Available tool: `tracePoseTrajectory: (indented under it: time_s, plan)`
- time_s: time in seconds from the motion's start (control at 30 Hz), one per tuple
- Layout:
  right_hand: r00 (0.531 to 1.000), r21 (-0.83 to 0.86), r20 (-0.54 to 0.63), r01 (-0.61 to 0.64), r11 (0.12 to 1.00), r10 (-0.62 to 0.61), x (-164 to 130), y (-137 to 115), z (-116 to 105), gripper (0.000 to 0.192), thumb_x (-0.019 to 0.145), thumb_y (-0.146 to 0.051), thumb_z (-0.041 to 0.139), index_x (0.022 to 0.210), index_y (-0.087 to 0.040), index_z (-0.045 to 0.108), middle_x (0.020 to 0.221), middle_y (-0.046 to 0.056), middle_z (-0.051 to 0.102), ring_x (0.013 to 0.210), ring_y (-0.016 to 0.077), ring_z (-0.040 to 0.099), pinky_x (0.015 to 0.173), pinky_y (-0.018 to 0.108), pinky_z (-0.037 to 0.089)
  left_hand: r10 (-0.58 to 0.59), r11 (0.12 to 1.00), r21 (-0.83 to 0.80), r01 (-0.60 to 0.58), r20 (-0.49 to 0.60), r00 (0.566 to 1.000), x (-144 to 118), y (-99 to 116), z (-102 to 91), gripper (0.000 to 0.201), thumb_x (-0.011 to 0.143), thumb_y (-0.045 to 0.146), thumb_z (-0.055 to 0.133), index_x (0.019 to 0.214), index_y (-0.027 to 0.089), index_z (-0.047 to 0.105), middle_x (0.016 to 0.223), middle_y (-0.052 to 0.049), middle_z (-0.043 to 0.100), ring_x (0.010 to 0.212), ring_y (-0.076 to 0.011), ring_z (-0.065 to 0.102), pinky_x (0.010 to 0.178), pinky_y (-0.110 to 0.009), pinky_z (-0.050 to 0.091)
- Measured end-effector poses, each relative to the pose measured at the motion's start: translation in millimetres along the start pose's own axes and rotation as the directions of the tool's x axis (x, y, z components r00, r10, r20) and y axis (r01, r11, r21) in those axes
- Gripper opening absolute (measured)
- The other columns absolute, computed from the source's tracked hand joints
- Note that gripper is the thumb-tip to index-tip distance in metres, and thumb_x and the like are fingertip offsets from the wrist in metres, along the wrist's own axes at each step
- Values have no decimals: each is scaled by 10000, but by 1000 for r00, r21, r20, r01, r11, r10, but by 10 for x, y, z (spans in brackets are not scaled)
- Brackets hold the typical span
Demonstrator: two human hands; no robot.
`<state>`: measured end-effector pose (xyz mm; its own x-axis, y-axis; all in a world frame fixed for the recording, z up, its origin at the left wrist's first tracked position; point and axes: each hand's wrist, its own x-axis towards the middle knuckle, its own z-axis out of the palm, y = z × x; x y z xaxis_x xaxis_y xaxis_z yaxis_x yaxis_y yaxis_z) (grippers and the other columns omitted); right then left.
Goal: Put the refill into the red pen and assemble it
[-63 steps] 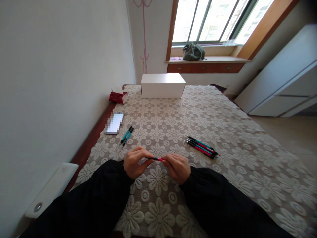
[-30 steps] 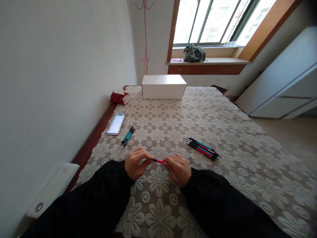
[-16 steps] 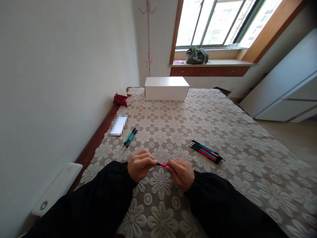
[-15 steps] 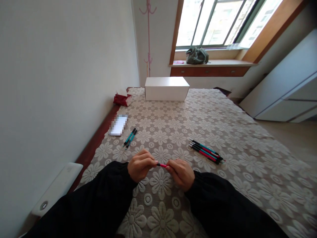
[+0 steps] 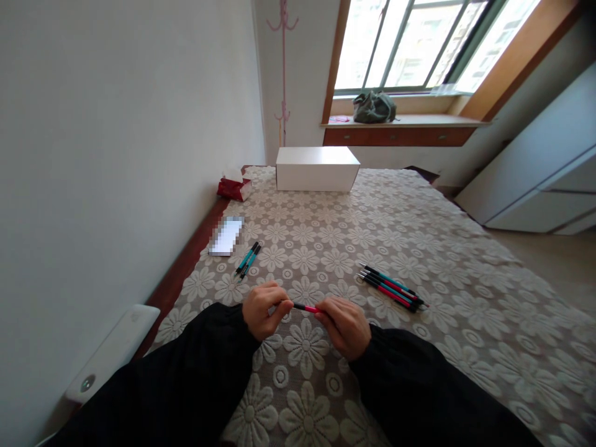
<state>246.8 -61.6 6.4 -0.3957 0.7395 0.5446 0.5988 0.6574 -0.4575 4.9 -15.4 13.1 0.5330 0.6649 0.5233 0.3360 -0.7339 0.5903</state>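
between both hands, a red pen stays pinched at each end.
grip unchanged; only the view has shifted.

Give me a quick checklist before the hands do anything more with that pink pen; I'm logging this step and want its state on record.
1. Pink pen gripped at both ends: ok, the left hand pinches one end and the right hand the other.
2. Pen clear of the tablecloth: cannot tell, the hands sit low over it.
3. Pen in one piece or pulled apart: cannot tell, the fingers cover both ends.
4. Bundle of pens within the right hand's reach: ok, it lies just beyond that hand.
5. Two teal pens apart from the bundle: ok, they lie beyond the left hand, near the phone.
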Motion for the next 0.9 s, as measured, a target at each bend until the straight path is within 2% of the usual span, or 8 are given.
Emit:
tracePoseTrajectory:
  time_s: [0.27, 0.5, 0.67, 0.9]
  plan:
    - [988, 23, 85, -132, 991, 129, -78, 23, 42, 433, 1096, -388, 348, 784, -210, 589, 617, -2, 561, 568, 143, 539, 596, 282, 326, 99, 995, 5, -99, 10, 995, 16, -11, -30, 317, 1021, 382, 531, 811, 188, 670, 703, -52, 688, 682, -178, 578, 639, -315, 435]
    - [999, 10, 26, -45, 999, 45, -32, 23, 23, 319, 1089, -357, 422, 909, -202, 635, 752, 37, 655, 704, 173, 594, 702, 285, 409, 37, 998, 51, -40, 59, 998, 8, -12, -34, 464, 1059, 419, 409, 693, 198, 589, 624, -39, 611, 631, -166, 539, 609, -313, 410]
    - [997, -41, 67, -42, 998, 44, -36, 34, 30, 362, 1096, -349, 388, 876, -202, 635, 736, 32, 670, 657, 159, 602, 672, 286, 394, 87, 991, 95, -90, 30, 996, 17, -37, -24, 380, 1050, 390, 470, 757, 197, 616, 695, -50, 668, 682, -177, 561, 637, -317, 421]
    - [968, -47, 148, -200, 979, 205, -63, 30, 39, 435, 1092, -421, 358, 833, -211, 638, 655, 8, 637, 603, 149, 603, 613, 282, 347, 122, 973, 194, -126, 35, 992, 18, -35, -33, 339, 1039, 403, 524, 804, 194, 651, 734, -44, 708, 682, -178, 574, 647, -336, 431]
